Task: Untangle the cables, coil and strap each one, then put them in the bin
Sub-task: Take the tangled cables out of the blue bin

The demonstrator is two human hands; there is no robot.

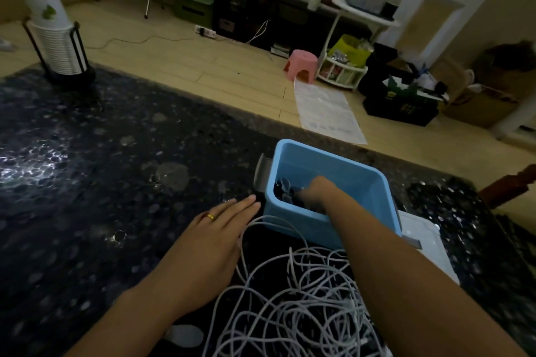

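Note:
A tangled heap of white cables (295, 298) lies on the dark patterned table in front of me. Beyond it stands a light blue bin (348, 171) with dark items (285, 191) in its bottom. My right hand (317, 190) reaches down inside the bin among those dark items; its fingers are hidden, so I cannot tell whether it holds anything. My left hand (214, 238) lies flat on the table to the left of the bin, fingers straight, a gold ring on one finger, touching the edge of the cable heap.
A stack of paper cups in a black holder (58, 38) stands at the table's far left corner. A white lid or tray (426, 240) lies right of the bin. A grey object (261, 174) sits against the bin's left side. The floor beyond holds a pink stool (301, 64) and boxes.

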